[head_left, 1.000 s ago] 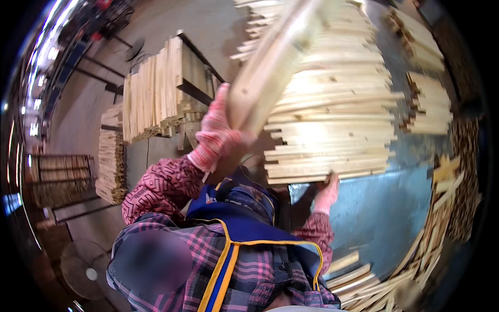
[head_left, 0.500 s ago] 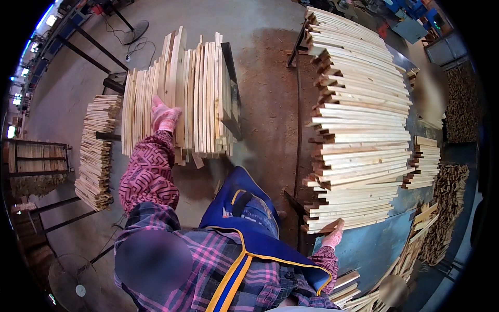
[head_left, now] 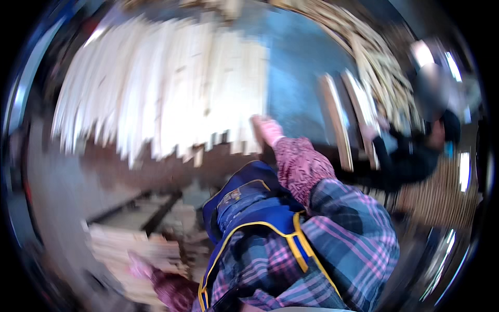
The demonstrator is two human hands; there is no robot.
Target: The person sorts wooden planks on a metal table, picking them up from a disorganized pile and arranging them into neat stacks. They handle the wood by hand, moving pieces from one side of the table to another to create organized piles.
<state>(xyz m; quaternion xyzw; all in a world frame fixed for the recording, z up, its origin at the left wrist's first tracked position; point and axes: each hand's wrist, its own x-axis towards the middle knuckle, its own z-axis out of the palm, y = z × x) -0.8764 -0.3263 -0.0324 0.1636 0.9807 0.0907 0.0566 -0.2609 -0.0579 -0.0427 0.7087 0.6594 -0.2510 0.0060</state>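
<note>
My right hand (head_left: 269, 130), in a pink glove, touches the near end of the outermost strip in a wide row of pale wooden strips (head_left: 171, 78). These lie side by side on a blue table (head_left: 296, 67). Motion smears its fingers, so their grip does not show. At the lower left, my left hand (head_left: 140, 266), also gloved in pink, rests on or just over a stack of wooden strips (head_left: 112, 242). Blur hides whether those fingers are closed on a strip.
Across the table at the right, a person in dark clothes (head_left: 410, 164) has a hand by two separate wooden strips (head_left: 337, 122). Loose strips (head_left: 371, 57) are heaped along the table's far side. More upright strips (head_left: 436, 187) stand at the far right.
My view has swung right, bringing the table row to the front and the stack to the lower left. My right hand stays at the row's end; a person has come into view.
</note>
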